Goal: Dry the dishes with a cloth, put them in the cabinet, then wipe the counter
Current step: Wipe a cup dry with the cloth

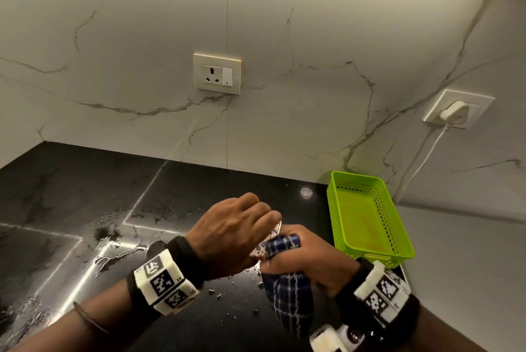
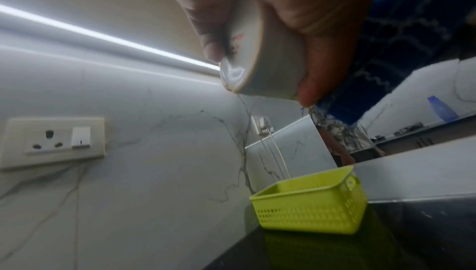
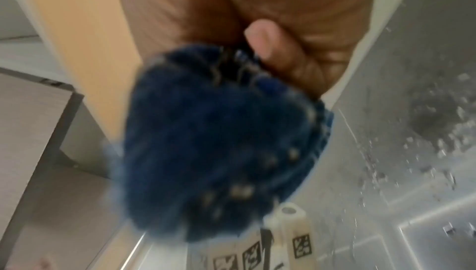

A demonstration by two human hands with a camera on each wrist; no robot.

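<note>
Drying step: left hand (image 1: 227, 233) fingers grip a small cup (image 2: 260, 54), right hand (image 1: 307, 256) fingers clutch the checked cloth (image 1: 287, 292) against it; next, probably the cabinet.

We hold the cup (image 1: 270, 240) in our left hand (image 1: 230, 235) above the counter (image 1: 71, 195), right hand (image 1: 307, 257) just right of it with the cloth (image 1: 287, 294) hanging below. Basket (image 1: 367, 218) sits on counter to the right, against the wall (image 1: 142, 38). Water drops (image 1: 119, 249) lie left of hands. Socket (image 1: 217, 73) on wall behind, plugged charger (image 1: 455, 112) further right.
</note>
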